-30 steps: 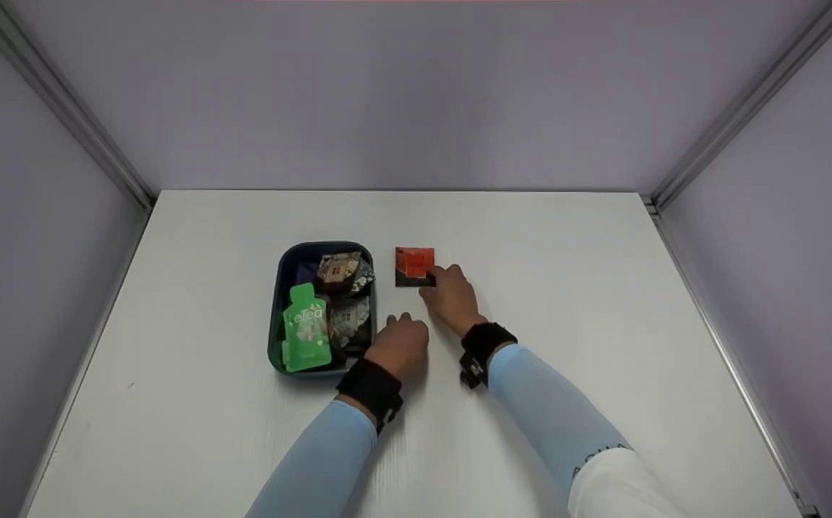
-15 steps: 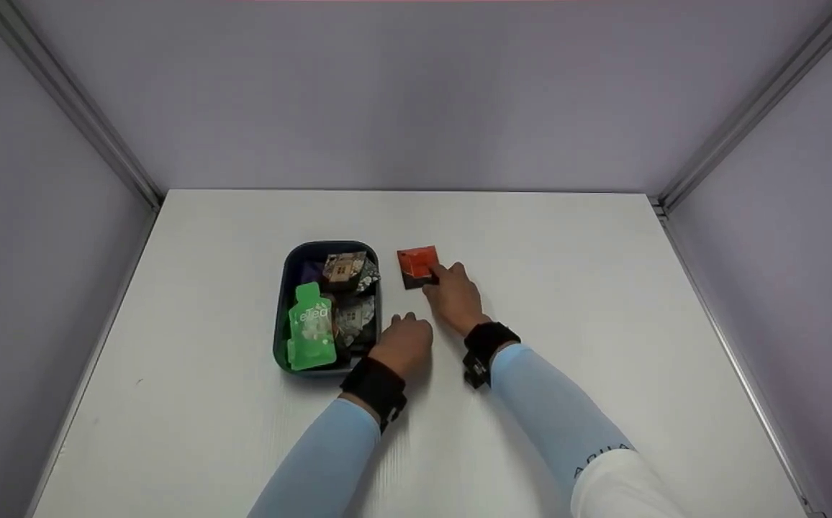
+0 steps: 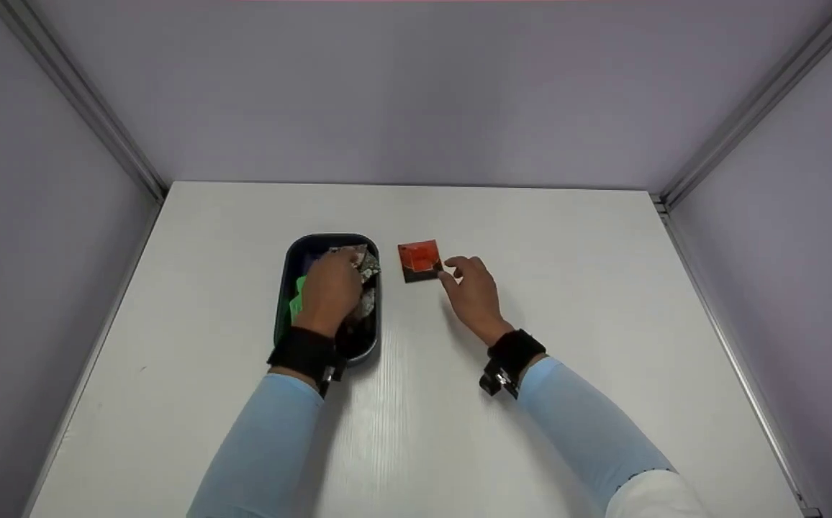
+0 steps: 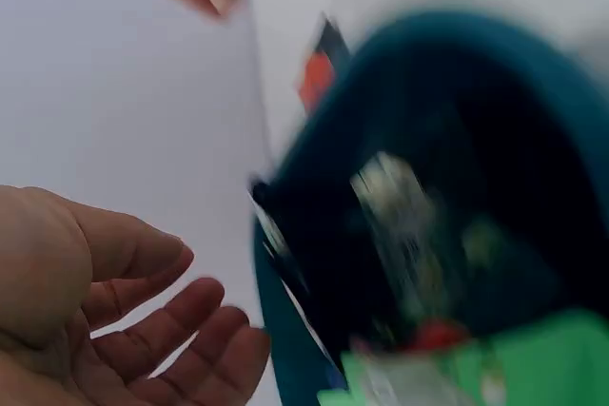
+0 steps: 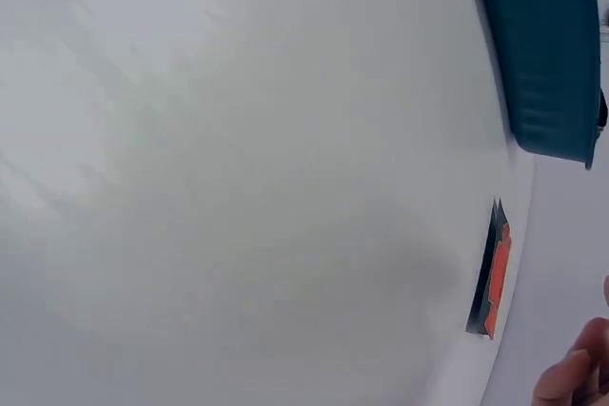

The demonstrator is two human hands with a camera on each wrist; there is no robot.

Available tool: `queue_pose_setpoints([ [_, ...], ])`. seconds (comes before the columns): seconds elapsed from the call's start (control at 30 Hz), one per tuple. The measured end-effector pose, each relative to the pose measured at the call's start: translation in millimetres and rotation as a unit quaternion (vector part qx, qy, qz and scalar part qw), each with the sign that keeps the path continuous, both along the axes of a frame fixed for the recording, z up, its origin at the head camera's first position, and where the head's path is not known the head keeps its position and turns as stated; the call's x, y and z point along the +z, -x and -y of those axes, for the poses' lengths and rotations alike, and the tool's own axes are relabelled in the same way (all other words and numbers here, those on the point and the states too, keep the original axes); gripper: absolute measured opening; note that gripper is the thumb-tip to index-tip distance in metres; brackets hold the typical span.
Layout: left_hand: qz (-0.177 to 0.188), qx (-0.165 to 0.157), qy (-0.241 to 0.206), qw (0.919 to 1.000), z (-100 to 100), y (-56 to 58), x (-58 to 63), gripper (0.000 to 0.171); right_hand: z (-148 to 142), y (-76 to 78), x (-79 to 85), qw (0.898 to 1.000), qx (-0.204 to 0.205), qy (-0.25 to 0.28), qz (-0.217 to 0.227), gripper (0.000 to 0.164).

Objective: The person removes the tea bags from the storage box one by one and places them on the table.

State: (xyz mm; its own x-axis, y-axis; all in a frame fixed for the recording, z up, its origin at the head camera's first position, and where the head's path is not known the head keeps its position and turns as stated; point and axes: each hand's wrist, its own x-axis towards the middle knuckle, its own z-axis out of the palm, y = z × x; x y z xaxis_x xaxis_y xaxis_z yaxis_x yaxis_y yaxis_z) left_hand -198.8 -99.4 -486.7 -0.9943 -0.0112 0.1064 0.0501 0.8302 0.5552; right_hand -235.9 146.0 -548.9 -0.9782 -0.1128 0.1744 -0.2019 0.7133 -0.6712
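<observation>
A small red and black packet (image 3: 420, 260) lies flat on the white table, right of a dark teal basket (image 3: 376, 324). My left hand (image 3: 329, 288) is over the basket, its fingers near a packet with a floral print (image 3: 370, 266) at the far end. In the left wrist view that hand (image 4: 162, 311) shows loosely bent fingers with nothing visible between them. Under it, a green pouch (image 4: 533, 363) is partly hidden. Just right of the red packet, my right hand (image 3: 475, 291) has thumb and fingers spread apart, holding nothing.
Several dark packets fill the basket, blurred in the left wrist view. The white table (image 3: 567, 288) meets a grey back wall (image 3: 416, 93), with side panels left and right.
My left hand has moved left and forward from beside the basket to above it. The red packet has turned slightly; my right hand has let go and drawn back right.
</observation>
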Motion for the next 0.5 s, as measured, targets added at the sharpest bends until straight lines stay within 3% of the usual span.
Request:
queue_pose_setpoints([
  [0.07,0.011,0.002,0.031,0.9994,10.8,5.6,-5.5,0.039,-1.3,-3.2,-1.4,1.000,-0.012,0.016,-0.004,0.028],
  [0.13,0.024,-0.017,0.066,0.9974,17.0,9.9,-12.3,0.046,-1.9,-7.0,-3.9,0.999,-0.021,0.027,0.000,0.025],
  [0.27,0.073,-0.049,0.094,0.9917,21.3,14.1,-24.2,0.058,1.2,-15.2,-7.7,0.999,-0.020,0.045,0.016,0.024],
  [0.4,0.127,-0.063,0.114,0.9834,20.9,15.5,-26.9,0.067,7.5,-21.5,-7.6,0.998,-0.009,0.054,0.026,0.023],
  [0.5,0.129,-0.062,0.140,0.9798,18.8,16.6,-27.6,0.067,10.3,-24.4,-7.2,0.998,-0.007,0.057,0.027,0.021],
])
